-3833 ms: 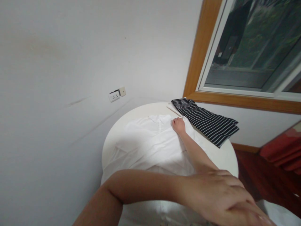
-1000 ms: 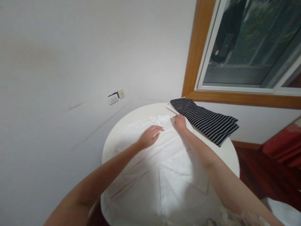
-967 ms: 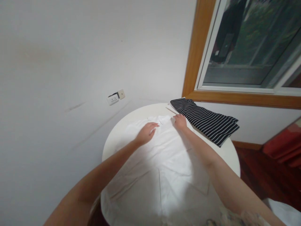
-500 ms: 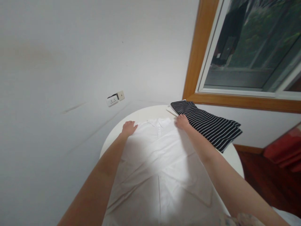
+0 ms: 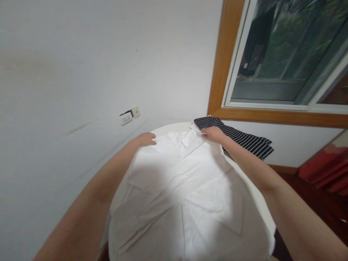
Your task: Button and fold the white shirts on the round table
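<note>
A white collared shirt [image 5: 174,181] lies spread over a round table, its collar at the far end and some creases across the middle. My left hand [image 5: 146,139] pinches the far left corner of the shirt, at shoulder level. At the far right corner, my right hand [image 5: 213,134] grips the cloth between thumb and fingers. The far edge looks slightly lifted between the two hands. Beside my right hand, partly hidden behind it and the forearm, is a folded black garment with white stripes [image 5: 244,140].
The white round table [image 5: 174,127] stands close to a pale wall with a power socket [image 5: 125,118]. A wood-framed window [image 5: 272,114] is at the right. Red cloth [image 5: 324,170] hangs above the dark floor at the far right.
My hands, earlier lying on the shirt's far corners, now grip them. The far edge has risen a little, and my elbows have spread outward. The view has shifted slightly.
</note>
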{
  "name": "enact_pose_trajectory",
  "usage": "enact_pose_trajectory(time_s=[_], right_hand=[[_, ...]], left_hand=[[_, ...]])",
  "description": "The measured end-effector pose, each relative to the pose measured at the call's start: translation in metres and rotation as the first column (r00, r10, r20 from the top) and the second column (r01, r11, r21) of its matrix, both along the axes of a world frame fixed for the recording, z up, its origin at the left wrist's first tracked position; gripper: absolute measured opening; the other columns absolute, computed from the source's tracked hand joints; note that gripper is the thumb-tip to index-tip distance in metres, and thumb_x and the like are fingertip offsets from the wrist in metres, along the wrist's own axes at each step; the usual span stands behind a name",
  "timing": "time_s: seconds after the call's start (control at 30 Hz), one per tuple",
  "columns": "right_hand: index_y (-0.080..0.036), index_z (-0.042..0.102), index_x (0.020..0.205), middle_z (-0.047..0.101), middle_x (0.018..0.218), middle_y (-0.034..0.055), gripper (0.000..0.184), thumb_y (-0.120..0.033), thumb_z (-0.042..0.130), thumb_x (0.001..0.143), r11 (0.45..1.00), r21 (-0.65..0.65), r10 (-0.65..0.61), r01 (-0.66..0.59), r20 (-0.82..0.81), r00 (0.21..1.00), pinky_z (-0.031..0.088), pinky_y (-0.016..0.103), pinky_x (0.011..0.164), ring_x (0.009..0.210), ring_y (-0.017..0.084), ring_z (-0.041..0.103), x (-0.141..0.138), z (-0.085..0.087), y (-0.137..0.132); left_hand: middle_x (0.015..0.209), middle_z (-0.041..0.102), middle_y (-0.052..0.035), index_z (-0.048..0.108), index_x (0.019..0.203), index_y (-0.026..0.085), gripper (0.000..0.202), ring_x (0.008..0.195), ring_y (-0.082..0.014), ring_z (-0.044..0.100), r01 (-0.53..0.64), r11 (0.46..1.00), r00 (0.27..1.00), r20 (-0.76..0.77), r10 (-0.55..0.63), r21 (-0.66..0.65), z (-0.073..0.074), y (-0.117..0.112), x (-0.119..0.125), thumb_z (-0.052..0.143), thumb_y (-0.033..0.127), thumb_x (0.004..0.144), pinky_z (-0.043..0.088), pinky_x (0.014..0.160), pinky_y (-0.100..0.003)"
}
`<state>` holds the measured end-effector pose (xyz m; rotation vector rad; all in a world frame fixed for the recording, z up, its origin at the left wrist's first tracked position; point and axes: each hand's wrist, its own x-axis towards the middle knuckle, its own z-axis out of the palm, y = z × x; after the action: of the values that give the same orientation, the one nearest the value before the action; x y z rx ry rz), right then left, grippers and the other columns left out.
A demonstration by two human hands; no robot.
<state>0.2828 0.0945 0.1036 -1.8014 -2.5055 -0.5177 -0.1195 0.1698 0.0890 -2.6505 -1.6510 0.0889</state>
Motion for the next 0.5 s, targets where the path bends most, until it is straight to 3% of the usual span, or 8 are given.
enact_pose_trajectory(time_s=[0.13, 0.27, 0.37, 0.5], right_hand=[[-0.020, 0.062, 0.110, 0.069, 0.103, 0.0113, 0.032, -0.038, 0.042, 0.094, 1.000, 0.008, -0.002, 0.002, 0.004, 1.000, 0.043, 0.030, 0.080, 0.097, 0.024, 0.063, -0.002, 0.017, -0.008], [-0.018, 0.060, 0.112, 0.069, 0.102, 0.0138, 0.033, -0.035, 0.038, 0.096, 0.998, 0.009, -0.069, 0.069, 0.018, 0.997, 0.044, 0.032, 0.079, 0.094, 0.025, 0.065, -0.009, 0.012, -0.005], [-0.016, 0.053, 0.119, 0.070, 0.097, 0.0147, 0.033, -0.031, 0.032, 0.098, 0.988, 0.059, -0.139, 0.140, -0.021, 0.990, 0.044, 0.032, 0.077, 0.089, 0.024, 0.066, -0.015, 0.004, 0.001], [-0.014, 0.050, 0.119, 0.069, 0.091, 0.0150, 0.031, -0.021, 0.030, 0.098, 0.965, 0.156, -0.201, 0.211, -0.078, 0.977, 0.042, 0.030, 0.073, 0.084, 0.023, 0.065, -0.015, 0.011, 0.014]], left_hand=[[0.116, 0.067, -0.0098, 0.066, 0.106, 0.018, 0.044, 0.104, -0.0231, 0.061, 0.046, 0.999, 0.998, -0.031, -0.046, -0.013, 0.017, -0.013, 0.006, 0.046, 0.047, 0.081, 0.044, 0.086, -0.027], [0.116, 0.066, -0.0131, 0.063, 0.113, 0.018, 0.042, 0.107, -0.0279, 0.060, -0.126, 0.971, 0.989, -0.056, 0.140, 0.204, 0.009, -0.027, 0.022, 0.038, 0.043, 0.088, 0.045, 0.085, -0.035], [0.109, 0.067, -0.0167, 0.062, 0.111, 0.015, 0.041, 0.102, -0.0305, 0.062, -0.181, 0.923, 0.981, -0.004, 0.194, 0.340, 0.003, -0.033, 0.039, 0.031, 0.035, 0.092, 0.045, 0.081, -0.039], [0.103, 0.067, -0.0183, 0.061, 0.107, 0.012, 0.035, 0.097, -0.0301, 0.063, -0.235, 0.874, 0.971, 0.057, 0.233, 0.426, 0.018, -0.034, 0.053, 0.032, 0.024, 0.091, 0.045, 0.079, -0.040]])
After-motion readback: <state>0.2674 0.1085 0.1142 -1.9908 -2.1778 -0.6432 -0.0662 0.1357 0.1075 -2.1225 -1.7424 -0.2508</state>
